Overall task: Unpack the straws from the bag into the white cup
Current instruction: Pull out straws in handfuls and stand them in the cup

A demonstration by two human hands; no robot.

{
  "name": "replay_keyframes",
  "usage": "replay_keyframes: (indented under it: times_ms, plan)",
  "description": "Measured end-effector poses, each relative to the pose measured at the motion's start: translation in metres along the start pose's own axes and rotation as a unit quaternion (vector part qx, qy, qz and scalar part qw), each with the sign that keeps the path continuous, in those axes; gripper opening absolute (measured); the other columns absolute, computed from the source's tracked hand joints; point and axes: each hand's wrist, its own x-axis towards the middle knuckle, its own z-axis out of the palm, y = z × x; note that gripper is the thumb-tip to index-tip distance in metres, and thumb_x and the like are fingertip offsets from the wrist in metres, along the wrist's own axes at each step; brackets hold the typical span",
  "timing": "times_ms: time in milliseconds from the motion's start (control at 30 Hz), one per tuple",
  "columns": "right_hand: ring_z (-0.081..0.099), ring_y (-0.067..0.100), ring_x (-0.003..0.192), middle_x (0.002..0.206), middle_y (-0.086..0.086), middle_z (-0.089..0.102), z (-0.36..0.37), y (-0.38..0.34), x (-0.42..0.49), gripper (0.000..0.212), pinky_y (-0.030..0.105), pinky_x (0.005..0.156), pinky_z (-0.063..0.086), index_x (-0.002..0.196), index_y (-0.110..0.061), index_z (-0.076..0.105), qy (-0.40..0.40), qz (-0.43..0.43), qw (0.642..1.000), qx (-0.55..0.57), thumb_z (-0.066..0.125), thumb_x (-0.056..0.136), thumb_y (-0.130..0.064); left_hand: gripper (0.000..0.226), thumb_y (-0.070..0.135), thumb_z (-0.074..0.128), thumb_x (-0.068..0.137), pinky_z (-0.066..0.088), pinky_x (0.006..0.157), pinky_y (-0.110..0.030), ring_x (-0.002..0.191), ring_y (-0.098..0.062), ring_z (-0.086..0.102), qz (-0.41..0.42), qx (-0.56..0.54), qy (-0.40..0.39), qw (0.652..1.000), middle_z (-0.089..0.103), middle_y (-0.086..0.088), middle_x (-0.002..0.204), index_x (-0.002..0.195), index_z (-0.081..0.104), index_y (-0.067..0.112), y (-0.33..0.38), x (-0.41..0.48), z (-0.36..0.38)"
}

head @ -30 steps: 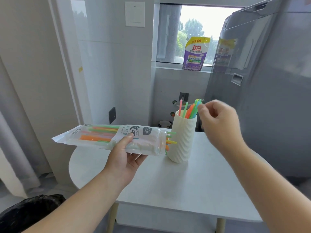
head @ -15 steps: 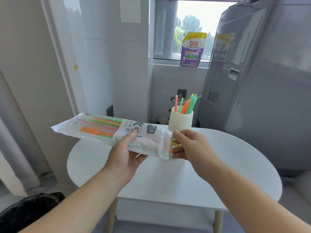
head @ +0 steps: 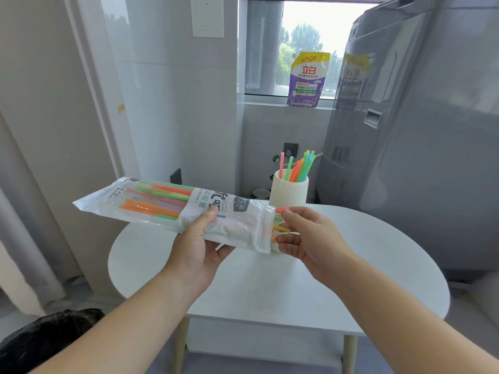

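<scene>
My left hand (head: 198, 247) gripped the bag (head: 172, 211) level above the table (head: 351, 265), its open end turned right so my right hand (head: 310, 238) could pinch the protruding straws (head: 280, 228); the white cup (head: 289, 191) stood near the table's far edge

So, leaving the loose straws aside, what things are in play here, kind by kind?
straw bag: 1
white cup: 1
purple pouch on the window sill: 1
round table: 1
hands: 2, the left hand and the right hand
Total: 6
</scene>
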Motion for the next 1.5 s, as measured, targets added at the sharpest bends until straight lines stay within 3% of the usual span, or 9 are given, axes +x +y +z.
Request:
replay_keyframes:
  times_ms: [133,367,567,733,867,1100,1200,1333,1500]
  plan:
    - [0.061,0.020,0.054,0.084,0.015,0.065,0.000,-0.003,0.001,0.024,0.031,0.055,0.055,0.110,0.003,0.065,-0.003,-0.003,0.999,0.041,0.049,0.093,0.001,0.026,0.019,0.065,0.095,0.062,0.063,-0.033,0.087,-0.017,0.076,0.002,0.000,0.004,1.000,0.078,-0.003,0.106,0.121,0.069,0.023,0.000,0.000,-0.001]
    - [0.063,0.017,0.056,0.081,0.011,0.065,-0.001,0.003,0.002,0.013,0.027,0.058,0.055,0.092,-0.003,0.060,0.015,-0.022,0.999,-0.023,0.068,0.093,-0.012,0.023,0.018,0.066,0.095,0.062,0.062,-0.032,0.085,-0.016,0.076,0.001,0.003,0.000,1.000,0.079,-0.002,0.103,0.116,0.070,0.024,-0.002,0.000,-0.001]
    - [0.065,0.017,0.057,0.089,0.016,0.066,-0.010,-0.002,0.003,0.006,0.027,0.058,0.056,0.098,-0.001,0.060,0.035,-0.014,0.999,0.015,0.064,0.093,-0.002,0.023,0.019,0.066,0.095,0.064,0.066,-0.033,0.090,-0.019,0.076,-0.001,-0.012,0.011,1.000,0.078,-0.002,0.106,0.117,0.069,0.025,0.002,0.002,-0.003]
    - [0.064,0.018,0.063,0.095,0.016,0.068,-0.007,0.001,0.000,0.025,0.026,0.061,0.056,0.105,0.000,0.064,0.003,-0.005,1.000,0.001,0.075,0.088,-0.016,0.024,0.019,0.066,0.095,0.064,0.067,-0.033,0.090,-0.019,0.076,0.000,-0.011,0.012,1.000,0.078,-0.003,0.106,0.118,0.069,0.025,0.001,0.002,-0.003]
    - [0.065,0.016,0.062,0.091,0.017,0.069,-0.006,0.002,0.001,0.013,0.026,0.062,0.057,0.098,0.001,0.068,0.006,-0.014,1.000,-0.014,0.072,0.089,-0.007,0.028,0.018,0.066,0.094,0.064,0.065,-0.033,0.086,-0.018,0.077,-0.002,-0.013,0.012,1.000,0.078,-0.002,0.103,0.122,0.068,0.023,0.000,0.001,-0.001]
    - [0.064,0.021,0.064,0.081,0.015,0.064,-0.017,-0.003,0.003,0.004,0.027,0.060,0.056,0.090,-0.001,0.065,0.030,-0.008,1.000,-0.005,0.064,0.091,0.003,0.027,0.019,0.066,0.095,0.064,0.067,-0.033,0.097,-0.021,0.074,0.000,-0.016,0.025,1.000,0.076,-0.003,0.112,0.121,0.069,0.024,0.006,0.003,-0.005]
    - [0.064,0.023,0.068,0.089,0.017,0.065,-0.018,-0.003,0.001,0.003,0.028,0.062,0.056,0.094,-0.002,0.065,0.029,-0.003,1.000,0.011,0.066,0.091,-0.002,0.030,0.019,0.066,0.095,0.063,0.066,-0.032,0.097,-0.021,0.074,0.001,-0.017,0.024,1.000,0.076,-0.004,0.113,0.125,0.068,0.023,0.006,0.003,-0.005]
    - [0.065,0.024,0.074,0.105,0.020,0.069,-0.014,-0.002,-0.002,0.024,0.028,0.068,0.057,0.107,-0.005,0.070,0.010,-0.007,1.000,-0.015,0.077,0.086,-0.013,0.039,0.019,0.066,0.095,0.063,0.066,-0.033,0.095,-0.022,0.075,-0.002,-0.019,0.020,1.000,0.076,-0.005,0.113,0.133,0.065,0.020,0.004,0.001,-0.002]
    - [0.066,0.019,0.066,0.084,0.014,0.068,-0.016,-0.001,0.000,0.010,0.026,0.062,0.057,0.097,-0.002,0.071,0.021,-0.012,0.999,-0.027,0.073,0.088,-0.007,0.034,0.018,0.066,0.094,0.063,0.065,-0.033,0.097,-0.022,0.075,-0.004,-0.020,0.028,0.999,0.076,-0.005,0.114,0.128,0.067,0.021,0.006,0.001,-0.004]
